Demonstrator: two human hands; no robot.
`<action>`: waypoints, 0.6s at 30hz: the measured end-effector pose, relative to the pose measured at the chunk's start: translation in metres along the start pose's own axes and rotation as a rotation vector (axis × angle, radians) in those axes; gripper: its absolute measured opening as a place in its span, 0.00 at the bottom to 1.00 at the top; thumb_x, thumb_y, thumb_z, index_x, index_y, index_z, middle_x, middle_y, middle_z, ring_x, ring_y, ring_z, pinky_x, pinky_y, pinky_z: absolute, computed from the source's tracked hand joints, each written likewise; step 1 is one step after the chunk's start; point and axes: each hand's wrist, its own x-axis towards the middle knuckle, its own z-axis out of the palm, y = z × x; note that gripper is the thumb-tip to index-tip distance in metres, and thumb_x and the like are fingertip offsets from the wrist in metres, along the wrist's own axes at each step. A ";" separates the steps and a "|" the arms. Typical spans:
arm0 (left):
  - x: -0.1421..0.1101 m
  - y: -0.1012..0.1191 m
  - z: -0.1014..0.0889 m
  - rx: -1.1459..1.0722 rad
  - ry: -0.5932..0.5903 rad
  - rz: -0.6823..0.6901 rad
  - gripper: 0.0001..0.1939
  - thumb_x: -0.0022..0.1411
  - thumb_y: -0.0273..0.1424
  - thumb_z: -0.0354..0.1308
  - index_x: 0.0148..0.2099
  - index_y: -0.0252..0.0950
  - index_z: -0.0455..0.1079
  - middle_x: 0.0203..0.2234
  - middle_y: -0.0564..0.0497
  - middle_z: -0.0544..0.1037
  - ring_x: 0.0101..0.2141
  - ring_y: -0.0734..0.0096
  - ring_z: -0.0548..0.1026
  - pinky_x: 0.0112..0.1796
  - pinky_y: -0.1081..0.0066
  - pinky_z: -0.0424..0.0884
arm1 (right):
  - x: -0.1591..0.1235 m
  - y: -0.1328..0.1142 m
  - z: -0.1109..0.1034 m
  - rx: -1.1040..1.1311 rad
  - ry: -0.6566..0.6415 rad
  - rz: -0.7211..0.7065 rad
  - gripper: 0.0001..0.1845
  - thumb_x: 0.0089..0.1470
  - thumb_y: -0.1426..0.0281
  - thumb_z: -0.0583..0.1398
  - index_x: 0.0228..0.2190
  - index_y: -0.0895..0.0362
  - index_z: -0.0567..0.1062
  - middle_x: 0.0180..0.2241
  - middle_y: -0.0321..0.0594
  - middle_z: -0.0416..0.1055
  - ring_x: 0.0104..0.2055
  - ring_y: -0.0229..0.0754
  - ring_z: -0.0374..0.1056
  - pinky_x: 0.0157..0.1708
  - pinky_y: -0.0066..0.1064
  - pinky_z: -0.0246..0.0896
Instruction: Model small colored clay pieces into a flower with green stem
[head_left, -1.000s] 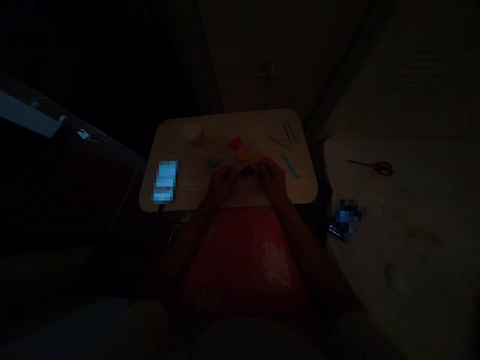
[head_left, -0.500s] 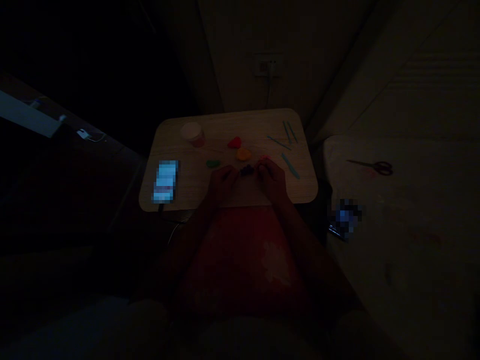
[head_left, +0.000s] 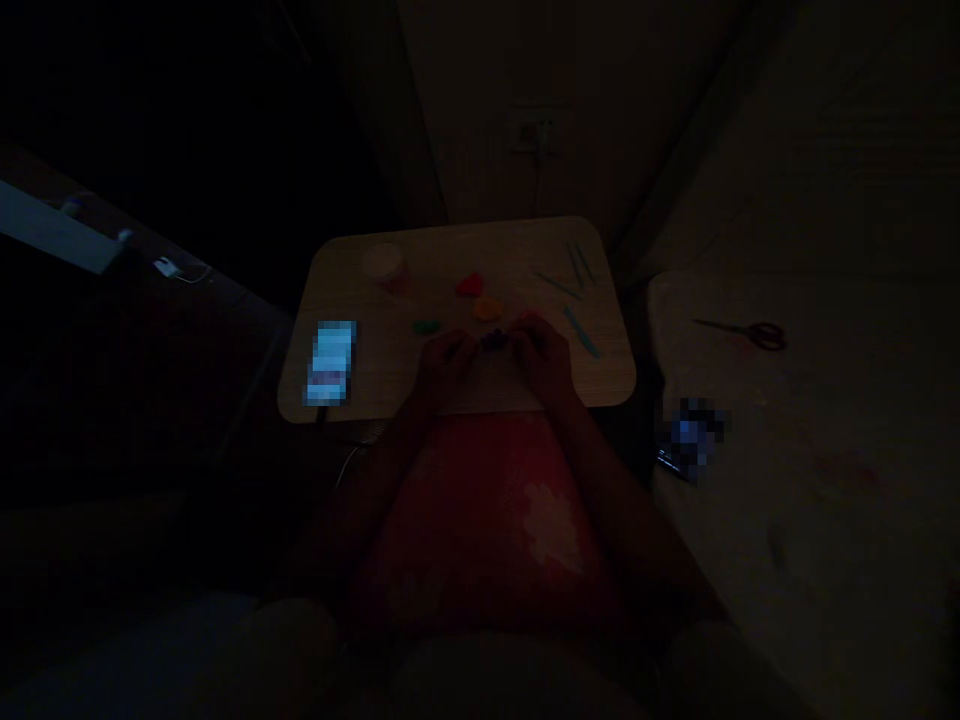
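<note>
The room is very dark. On a small wooden table my left hand and my right hand rest close together, fingers curled around a small dark lump of clay between them. Just beyond lie an orange clay piece, a red clay piece and a green clay piece. Whether each hand truly grips the dark lump is hard to make out.
A lit phone lies on the table's left side and a small pale tub at the back left. Several thin teal modelling tools lie on the right. Scissors and another device rest on the bed to the right.
My right hand has shifted slightly left and forward, covering the pink bit that showed by its fingers. The left hand has barely moved.
</note>
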 end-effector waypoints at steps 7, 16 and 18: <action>0.000 0.001 0.000 0.014 0.004 0.022 0.20 0.68 0.41 0.57 0.26 0.36 0.66 0.19 0.55 0.66 0.23 0.75 0.63 0.26 0.72 0.59 | 0.000 -0.005 -0.001 -0.006 -0.002 0.000 0.10 0.64 0.61 0.60 0.35 0.53 0.76 0.31 0.36 0.75 0.34 0.41 0.69 0.38 0.33 0.64; 0.000 0.005 0.000 0.026 -0.006 0.009 0.22 0.68 0.45 0.58 0.26 0.36 0.67 0.19 0.55 0.66 0.23 0.74 0.63 0.25 0.72 0.58 | 0.000 -0.003 -0.001 -0.026 -0.002 0.009 0.10 0.64 0.60 0.60 0.35 0.52 0.77 0.30 0.36 0.75 0.34 0.41 0.69 0.37 0.33 0.65; 0.000 0.005 0.000 0.026 0.001 0.009 0.22 0.68 0.45 0.58 0.26 0.36 0.67 0.19 0.55 0.66 0.23 0.74 0.63 0.26 0.72 0.59 | 0.000 -0.004 -0.001 -0.022 -0.005 0.006 0.10 0.64 0.60 0.60 0.35 0.52 0.77 0.31 0.37 0.76 0.35 0.41 0.70 0.38 0.33 0.65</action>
